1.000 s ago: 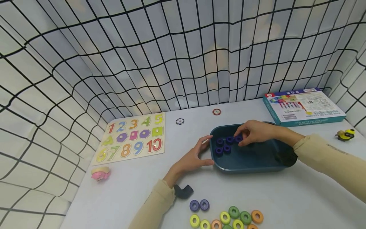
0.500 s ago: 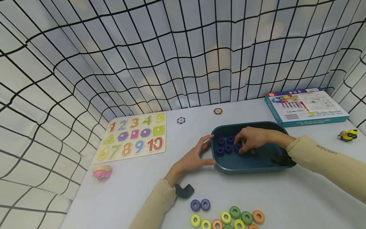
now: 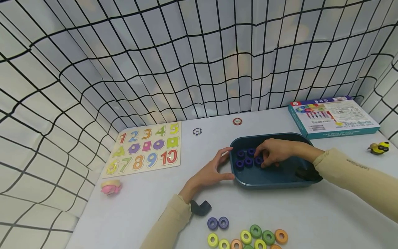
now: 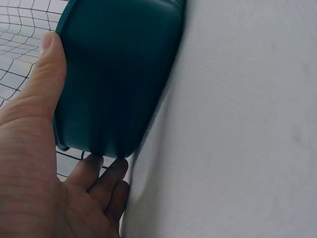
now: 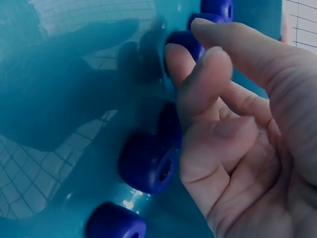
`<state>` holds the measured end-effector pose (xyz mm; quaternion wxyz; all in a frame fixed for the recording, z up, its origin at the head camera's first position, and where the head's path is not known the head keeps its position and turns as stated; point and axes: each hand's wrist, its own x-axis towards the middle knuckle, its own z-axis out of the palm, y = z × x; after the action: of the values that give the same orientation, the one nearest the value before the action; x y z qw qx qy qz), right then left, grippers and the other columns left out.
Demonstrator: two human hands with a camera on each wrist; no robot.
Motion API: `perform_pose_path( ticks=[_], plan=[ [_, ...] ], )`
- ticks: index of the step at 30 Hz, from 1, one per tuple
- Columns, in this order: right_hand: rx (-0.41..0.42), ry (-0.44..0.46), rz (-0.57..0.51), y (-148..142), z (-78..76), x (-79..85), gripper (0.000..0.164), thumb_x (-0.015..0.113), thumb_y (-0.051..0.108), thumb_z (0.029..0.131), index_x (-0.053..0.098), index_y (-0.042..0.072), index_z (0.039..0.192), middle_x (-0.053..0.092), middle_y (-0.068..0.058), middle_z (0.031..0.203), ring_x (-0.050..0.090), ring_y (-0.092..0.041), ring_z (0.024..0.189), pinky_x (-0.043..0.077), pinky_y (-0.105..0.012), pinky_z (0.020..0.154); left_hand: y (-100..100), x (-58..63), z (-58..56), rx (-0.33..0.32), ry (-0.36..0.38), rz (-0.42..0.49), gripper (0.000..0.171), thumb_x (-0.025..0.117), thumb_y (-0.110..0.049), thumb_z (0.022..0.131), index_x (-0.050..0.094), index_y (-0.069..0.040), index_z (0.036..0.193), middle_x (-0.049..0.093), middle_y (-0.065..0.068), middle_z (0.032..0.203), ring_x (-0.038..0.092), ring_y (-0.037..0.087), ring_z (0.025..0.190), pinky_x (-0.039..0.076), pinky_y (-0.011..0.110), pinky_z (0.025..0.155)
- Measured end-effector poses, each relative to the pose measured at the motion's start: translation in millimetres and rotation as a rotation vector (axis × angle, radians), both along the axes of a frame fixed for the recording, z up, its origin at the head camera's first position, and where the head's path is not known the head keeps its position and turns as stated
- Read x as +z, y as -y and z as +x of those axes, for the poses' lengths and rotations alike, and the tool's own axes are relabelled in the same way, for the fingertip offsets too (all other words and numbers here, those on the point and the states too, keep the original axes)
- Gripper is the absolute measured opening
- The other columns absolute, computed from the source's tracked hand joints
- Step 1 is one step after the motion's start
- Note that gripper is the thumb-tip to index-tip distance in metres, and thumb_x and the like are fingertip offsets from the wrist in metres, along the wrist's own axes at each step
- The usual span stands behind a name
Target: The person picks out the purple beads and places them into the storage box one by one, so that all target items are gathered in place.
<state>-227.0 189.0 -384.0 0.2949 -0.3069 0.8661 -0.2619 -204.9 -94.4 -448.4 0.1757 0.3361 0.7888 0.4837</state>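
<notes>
A dark teal tray (image 3: 280,181) lies on the table, with several purple rings (image 3: 239,164) grouped in two short rows at its left end. My right hand (image 3: 275,152) reaches down inside it, thumb and fingertips pinching a purple ring (image 3: 258,161) at the right end of the nearer row. The right wrist view shows this ring (image 5: 185,42) between the fingertips, partly hidden by them. Spread around the tray's left end, my left hand (image 3: 208,173) rests its thumb and fingertips against the outside. Its fingertips (image 4: 119,166) touch the tray wall (image 4: 114,99).
Two purple rings (image 3: 218,223) and several yellow, green and orange rings (image 3: 255,231) lie at the front. A number puzzle board (image 3: 146,148) and pink toy (image 3: 111,187) are left. Behind are two chips (image 3: 237,121); a flat box (image 3: 334,117) and bee toy (image 3: 378,148) stand right.
My right hand has brought a purple ring toward the near side, from beside the far row to the end of the nearer row. The left hand stays at the tray's end.
</notes>
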Motion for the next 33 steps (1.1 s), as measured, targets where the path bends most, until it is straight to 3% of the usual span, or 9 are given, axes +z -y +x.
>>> perform_pose_path(
  ticks=[5, 13, 20, 25, 33],
  plan=[
    [-0.010, -0.014, 0.006, -3, 1.5, 5.6, 0.040, 0.070, 0.023, 0.079, 0.057, 0.005, 0.113, 0.058, 0.003, 0.066, 0.051, -0.010, 0.046, 0.045, -0.025, 0.047, -1, 4.4, 2.3, -0.010, -0.011, -0.004, 0.085, 0.065, -0.055, 0.073, 0.015, -0.038, 0.139, 0.023, -0.003, 0.146, 0.020, 0.007, 0.132, 0.009, 0.051, 0.105],
    [0.001, -0.015, -0.027, -4, 5.4, 11.4, 0.038, 0.068, 0.024, 0.080, 0.057, 0.006, 0.111, 0.058, 0.004, 0.067, 0.049, -0.009, 0.047, 0.043, -0.024, 0.046, -2, 27.8, 14.4, -0.031, 0.032, 0.037, 0.085, 0.069, -0.042, 0.076, 0.017, -0.024, 0.141, 0.023, 0.007, 0.146, 0.019, 0.017, 0.134, 0.008, 0.052, 0.105],
    [0.028, -0.092, -0.094, 6, 21.0, 23.0, 0.033, 0.066, 0.025, 0.082, 0.059, 0.006, 0.108, 0.057, 0.007, 0.070, 0.049, -0.007, 0.052, 0.043, -0.023, 0.048, -1, 4.1, 3.0, -0.005, -0.009, 0.005, 0.085, 0.067, -0.053, 0.073, 0.016, -0.036, 0.140, 0.024, -0.004, 0.146, 0.021, 0.007, 0.132, 0.011, 0.049, 0.106],
    [0.071, -0.184, -0.136, 19, 37.3, 29.6, 0.030, 0.066, 0.028, 0.082, 0.061, 0.010, 0.106, 0.057, 0.011, 0.071, 0.050, -0.006, 0.057, 0.043, -0.021, 0.050, -1, 1.3, 1.0, -0.004, 0.003, 0.012, 0.084, 0.067, -0.052, 0.073, 0.015, -0.039, 0.139, 0.024, -0.007, 0.145, 0.022, 0.005, 0.131, 0.011, 0.048, 0.106],
    [0.148, -0.217, -0.163, 50, 72.5, 34.3, 0.023, 0.066, 0.026, 0.082, 0.063, 0.018, 0.103, 0.056, 0.017, 0.073, 0.048, -0.002, 0.057, 0.041, -0.019, 0.052, -1, 3.3, 1.6, -0.014, -0.002, -0.006, 0.084, 0.067, -0.051, 0.075, 0.013, -0.040, 0.139, 0.024, -0.006, 0.145, 0.019, 0.005, 0.132, 0.012, 0.047, 0.106]
  ],
)
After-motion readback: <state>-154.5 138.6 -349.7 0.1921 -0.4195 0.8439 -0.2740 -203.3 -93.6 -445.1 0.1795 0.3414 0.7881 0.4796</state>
